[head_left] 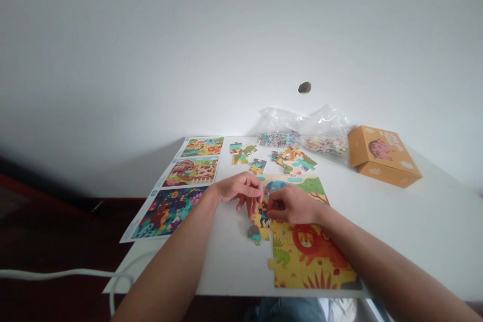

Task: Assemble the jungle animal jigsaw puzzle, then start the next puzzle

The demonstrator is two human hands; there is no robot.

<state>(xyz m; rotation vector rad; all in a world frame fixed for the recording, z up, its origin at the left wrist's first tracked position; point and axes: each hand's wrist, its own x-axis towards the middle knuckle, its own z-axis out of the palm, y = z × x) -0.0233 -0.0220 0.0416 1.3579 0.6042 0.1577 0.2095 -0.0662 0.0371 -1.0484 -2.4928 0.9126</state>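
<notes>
A partly joined jigsaw puzzle (319, 261) with a lion and other animals lies at the table's front. My left hand (243, 191) is over its left side, fingers loosely bent and somewhat apart, tips down by the edge of some yellow pieces. From the right, my right hand (294, 204) reaches across the puzzle. Its thumb and forefinger pinch at a puzzle piece (263, 219) showing a dark figure; the fingers partly hide it. Just below my left fingertips, a grey and teal puzzle piece (254, 233) adjoins the yellow ones.
Loose pieces (244, 153) and another pile (292, 160) lie behind the puzzle. Farther back are clear bags (326, 133) of pieces, with an orange box (387, 153) at right. A printed picture sheet (190, 186) lies left. A white cable (68, 273) crosses the lower left.
</notes>
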